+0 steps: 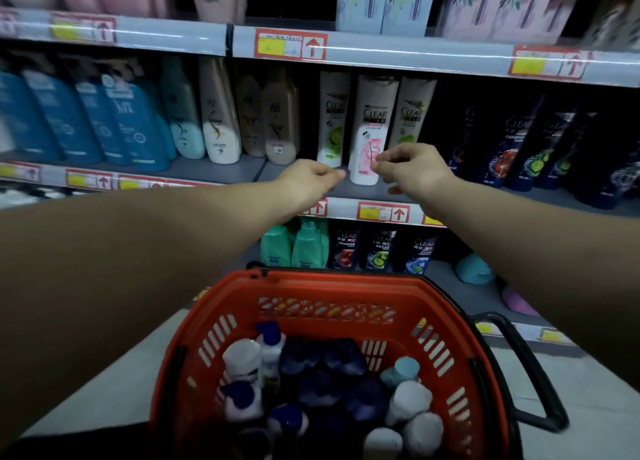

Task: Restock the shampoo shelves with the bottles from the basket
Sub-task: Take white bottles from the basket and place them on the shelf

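Our left hand (311,179) and right hand (414,168) are both stretched out to the middle shelf (221,168), one on each side of the white bottle with the pink label (370,137). Each hand has its fingers curled in and holds nothing. The right fingertips sit just beside the bottle's lower edge, and we cannot tell whether they touch it. The bottle stands upright at the front of the shelf, ahead of the green-labelled bottles (334,120) flanking it, and we judge that to be the main risk. A knuckle brushing it as we draw back could rock it over the lip, because it is tall and narrow (and probably slick). It would then drop toward the red basket (329,283) directly below. Pushing it back too hard could instead topple its neighbours like dominoes. The basket holds many more bottles (322,383), mostly dark blue and white caps. Since the labels look so alike, we could easily put one in the wrong row, for example a white bottle among the dark bottles (512,147) to the right.
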A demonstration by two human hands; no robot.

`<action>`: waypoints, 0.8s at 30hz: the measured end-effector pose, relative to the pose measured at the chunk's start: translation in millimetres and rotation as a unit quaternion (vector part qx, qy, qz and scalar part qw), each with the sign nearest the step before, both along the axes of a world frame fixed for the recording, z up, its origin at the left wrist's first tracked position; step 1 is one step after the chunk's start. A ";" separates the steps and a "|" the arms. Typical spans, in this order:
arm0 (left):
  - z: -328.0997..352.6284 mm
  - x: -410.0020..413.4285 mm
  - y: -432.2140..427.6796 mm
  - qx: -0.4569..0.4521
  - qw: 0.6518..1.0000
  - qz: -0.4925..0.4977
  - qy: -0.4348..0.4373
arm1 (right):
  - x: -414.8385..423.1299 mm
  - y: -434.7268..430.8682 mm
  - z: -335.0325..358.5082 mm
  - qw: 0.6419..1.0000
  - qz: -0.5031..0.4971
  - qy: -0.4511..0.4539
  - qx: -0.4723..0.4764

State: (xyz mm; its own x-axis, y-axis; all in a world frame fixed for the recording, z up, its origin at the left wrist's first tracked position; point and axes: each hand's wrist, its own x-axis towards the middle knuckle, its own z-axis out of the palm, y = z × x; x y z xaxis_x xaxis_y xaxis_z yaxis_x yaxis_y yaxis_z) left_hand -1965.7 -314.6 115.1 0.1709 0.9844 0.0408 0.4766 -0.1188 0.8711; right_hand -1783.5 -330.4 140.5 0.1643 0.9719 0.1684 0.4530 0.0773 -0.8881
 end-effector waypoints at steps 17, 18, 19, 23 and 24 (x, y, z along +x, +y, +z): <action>-94.1 -34.4 -62.6 -0.102 0.991 -0.026 0.082 | -30.4 -48.9 -115.9 0.987 0.083 -0.029 -0.132; -99.7 -37.9 -62.8 -0.110 0.989 -0.030 0.097 | -32.4 -49.3 -122.6 0.986 0.086 -0.026 -0.140; -105.8 -41.8 -62.4 -0.119 0.985 -0.034 0.116 | -34.2 -49.2 -129.5 0.985 0.088 -0.021 -0.149; -131.4 -59.8 -58.9 -0.187 0.969 -0.050 0.152 | -38.1 -50.5 -152.3 0.975 0.110 -0.012 -0.191; -138.4 -65.0 -59.0 -0.205 0.965 -0.054 0.157 | -38.4 -50.3 -157.4 0.972 0.118 -0.015 -0.201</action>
